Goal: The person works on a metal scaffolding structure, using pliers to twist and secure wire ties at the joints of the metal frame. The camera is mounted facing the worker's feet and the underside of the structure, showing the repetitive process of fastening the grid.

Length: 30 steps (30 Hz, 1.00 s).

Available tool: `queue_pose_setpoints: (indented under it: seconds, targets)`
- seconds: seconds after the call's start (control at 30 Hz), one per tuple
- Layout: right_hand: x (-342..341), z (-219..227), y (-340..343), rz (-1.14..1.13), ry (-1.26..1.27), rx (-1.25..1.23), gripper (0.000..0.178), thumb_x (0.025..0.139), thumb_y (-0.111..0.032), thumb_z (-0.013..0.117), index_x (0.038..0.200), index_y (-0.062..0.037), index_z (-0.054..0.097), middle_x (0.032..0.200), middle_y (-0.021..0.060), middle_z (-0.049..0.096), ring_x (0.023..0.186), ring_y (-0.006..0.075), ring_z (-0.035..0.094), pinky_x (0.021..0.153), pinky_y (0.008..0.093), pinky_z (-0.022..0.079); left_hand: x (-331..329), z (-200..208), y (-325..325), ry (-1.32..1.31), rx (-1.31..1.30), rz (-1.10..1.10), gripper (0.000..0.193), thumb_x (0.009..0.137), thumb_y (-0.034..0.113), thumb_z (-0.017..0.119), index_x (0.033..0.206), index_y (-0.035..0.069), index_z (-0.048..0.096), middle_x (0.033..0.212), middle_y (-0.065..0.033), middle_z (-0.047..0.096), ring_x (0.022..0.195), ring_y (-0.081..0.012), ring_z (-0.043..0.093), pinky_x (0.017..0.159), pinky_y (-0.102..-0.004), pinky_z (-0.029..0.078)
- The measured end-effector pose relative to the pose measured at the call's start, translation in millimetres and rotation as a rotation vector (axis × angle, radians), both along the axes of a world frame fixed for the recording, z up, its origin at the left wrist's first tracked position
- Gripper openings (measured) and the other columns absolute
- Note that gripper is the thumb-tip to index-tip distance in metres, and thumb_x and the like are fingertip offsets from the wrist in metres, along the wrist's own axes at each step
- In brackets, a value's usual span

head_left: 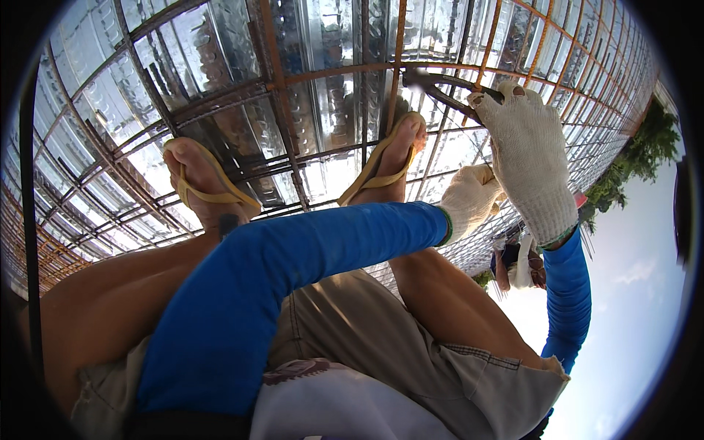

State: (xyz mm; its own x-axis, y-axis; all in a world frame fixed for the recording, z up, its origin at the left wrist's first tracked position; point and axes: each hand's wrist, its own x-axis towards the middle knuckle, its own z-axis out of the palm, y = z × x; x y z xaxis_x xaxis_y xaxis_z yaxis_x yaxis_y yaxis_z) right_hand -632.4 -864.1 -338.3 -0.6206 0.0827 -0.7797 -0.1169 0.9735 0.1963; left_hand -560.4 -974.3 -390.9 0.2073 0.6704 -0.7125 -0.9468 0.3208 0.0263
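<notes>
My right hand (pixel 529 150), in a worn white knit glove with bare fingertips, is closed around the handles of dark metal pincers (pixel 449 94). The pincers' head points left and lies by a crossing of rusty rebar (pixel 400 66). Just below the right hand, my left hand (pixel 469 203) reaches across from the left in a similar glove. Its fingers are curled closed near the right wrist, and what they hold, if anything, is hidden. Blue sleeves (pixel 330 238) cover both my arms.
My feet in yellow flip-flops (pixel 213 196) rest on the rebar grid (pixel 220 103), above shiny corrugated metal sheets (pixel 323 37). Another person (pixel 519 265) is partly visible beyond my right arm. Green trees (pixel 631 165) and sky show at the right.
</notes>
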Motion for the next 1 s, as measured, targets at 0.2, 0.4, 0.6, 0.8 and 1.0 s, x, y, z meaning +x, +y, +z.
queue_pose_setpoints:
  seconds: [0.2, 0.4, 0.6, 0.8, 1.0]
  targets:
    - [-5, 1, -4, 0.077, -0.023, 0.0, 0.038, 0.092, -0.011, 0.079, 0.128, -0.0083, 0.065, 0.097, 0.0107, 0.071, 0.092, 0.0278, 0.07, 0.08, 0.0445, 0.059, 15, -5, 0, -0.006, -0.001, 0.076, 0.032, 0.104, 0.028, 0.072, 0.107, -0.004, 0.077, 0.086, -0.0102, 0.077, 0.072, -0.0165, 0.071, 0.064, -0.0343, 0.06]
    - [13, -6, 4, -0.188, -0.041, -0.031, 0.033, 0.093, -0.018, 0.08, 0.12, -0.0057, 0.065, 0.087, 0.0118, 0.07, 0.084, 0.0281, 0.072, 0.078, 0.0422, 0.059, 7, 1, -2, 0.024, -0.011, -0.018, 0.026, 0.105, 0.023, 0.07, 0.105, -0.003, 0.076, 0.086, -0.008, 0.075, 0.07, -0.0138, 0.067, 0.061, -0.0316, 0.056]
    - [12, -19, 27, -0.44, -0.252, -0.349, 0.031, 0.1, -0.032, 0.074, 0.116, -0.0045, 0.071, 0.089, 0.0166, 0.073, 0.083, 0.0316, 0.074, 0.074, 0.0429, 0.06, 28, -6, -5, -0.096, 0.025, 0.165, 0.029, 0.104, 0.025, 0.072, 0.112, -0.003, 0.075, 0.088, -0.0059, 0.076, 0.071, -0.0118, 0.069, 0.063, -0.0268, 0.054]
    - [-3, -22, 39, -1.006, -0.502, -0.512, 0.04, 0.088, -0.032, 0.084, 0.111, -0.0002, 0.077, 0.088, 0.0098, 0.076, 0.076, 0.0181, 0.071, 0.072, 0.034, 0.059, 13, -13, -40, 0.175, 0.067, -0.062, 0.035, 0.105, 0.032, 0.068, 0.121, 0.001, 0.072, 0.092, -0.0055, 0.074, 0.075, -0.0109, 0.067, 0.068, -0.0287, 0.054]
    - [19, -27, 30, -1.482, -0.523, -0.723, 0.043, 0.081, -0.021, 0.085, 0.116, 0.0036, 0.075, 0.089, 0.0099, 0.076, 0.077, 0.016, 0.073, 0.067, 0.0282, 0.059, -3, -28, -79, 0.306, 0.041, 0.058, 0.054, 0.105, 0.046, 0.067, 0.133, 0.0, 0.063, 0.106, -0.0127, 0.074, 0.103, -0.0194, 0.069, 0.091, -0.0356, 0.052]
